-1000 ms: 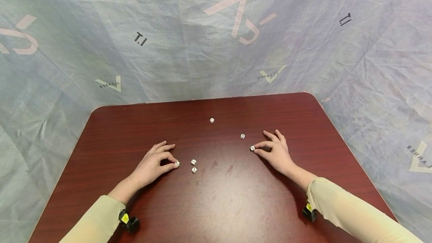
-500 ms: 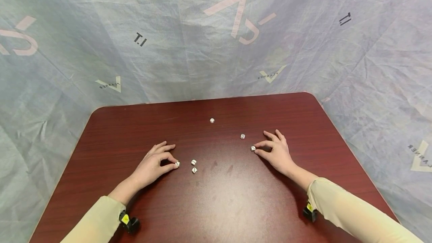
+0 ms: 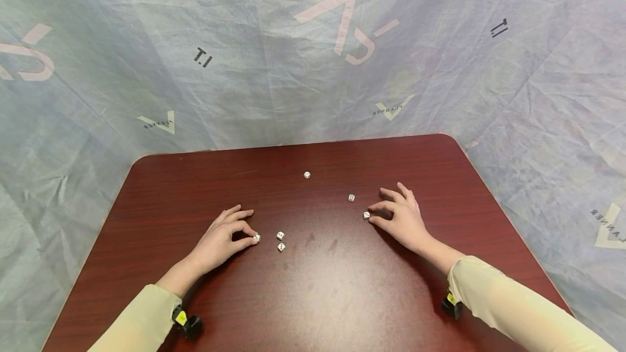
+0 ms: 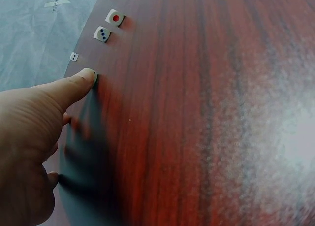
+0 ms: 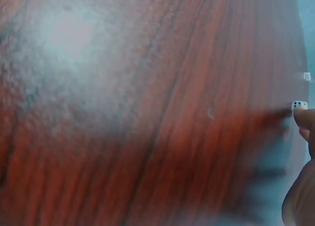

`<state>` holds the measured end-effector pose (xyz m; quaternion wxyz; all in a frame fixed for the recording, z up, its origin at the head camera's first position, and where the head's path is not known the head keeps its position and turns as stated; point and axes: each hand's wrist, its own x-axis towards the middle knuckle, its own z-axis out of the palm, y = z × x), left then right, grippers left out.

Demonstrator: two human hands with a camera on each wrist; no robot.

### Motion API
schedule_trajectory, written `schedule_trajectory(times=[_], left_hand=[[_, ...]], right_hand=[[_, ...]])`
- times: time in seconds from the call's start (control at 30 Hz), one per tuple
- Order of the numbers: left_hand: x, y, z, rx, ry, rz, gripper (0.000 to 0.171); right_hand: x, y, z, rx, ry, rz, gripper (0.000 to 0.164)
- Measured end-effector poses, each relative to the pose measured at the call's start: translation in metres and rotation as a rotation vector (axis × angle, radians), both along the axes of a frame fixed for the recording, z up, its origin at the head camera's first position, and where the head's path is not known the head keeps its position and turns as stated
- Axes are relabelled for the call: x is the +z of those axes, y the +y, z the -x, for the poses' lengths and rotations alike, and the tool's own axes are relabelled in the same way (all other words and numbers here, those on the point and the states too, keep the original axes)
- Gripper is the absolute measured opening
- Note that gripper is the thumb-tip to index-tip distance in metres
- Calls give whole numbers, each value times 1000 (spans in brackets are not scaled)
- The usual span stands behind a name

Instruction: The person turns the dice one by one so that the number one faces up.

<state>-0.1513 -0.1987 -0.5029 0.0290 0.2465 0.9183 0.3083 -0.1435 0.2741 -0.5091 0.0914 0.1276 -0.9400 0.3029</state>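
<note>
In the head view my left hand [image 3: 223,238] pinches a white die [image 3: 257,238] between thumb and index finger, down at the tabletop. The thumb hides most of that die in the left wrist view. Two more white dice, a nearer die [image 3: 281,247] and a farther die [image 3: 280,236], lie just right of it. My right hand [image 3: 402,219] has its thumb and index finger spread a little behind another white die [image 3: 367,215], which sits on the table at the fingertips. Beyond it to the left lies a further die [image 3: 351,198].
A lone die [image 3: 307,175] lies toward the back of the dark red wooden table [image 3: 313,297]. Grey fabric [image 3: 274,69] with printed letters hangs behind and on both sides. A black wrist camera [image 3: 188,324] is strapped under the left sleeve.
The right hand's thumb and index finger have parted from the die, and the hand has shifted slightly back to the right. My left hand stays still on its die.
</note>
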Motion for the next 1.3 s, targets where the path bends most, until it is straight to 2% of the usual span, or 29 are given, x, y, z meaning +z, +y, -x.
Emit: schedule_trajectory(times=[0.23, 0.63, 1.3], left_hand=[[0, 0, 0, 1, -5, 1, 11], [0, 0, 0, 2, -12, 0, 11], [2, 1, -1, 12, -23, 0, 10]], right_hand=[[3, 0, 3, 39, 48, -36, 21], [5, -2, 6, 60, 39, -38, 15], [4, -3, 6, 80, 92, -38, 12]])
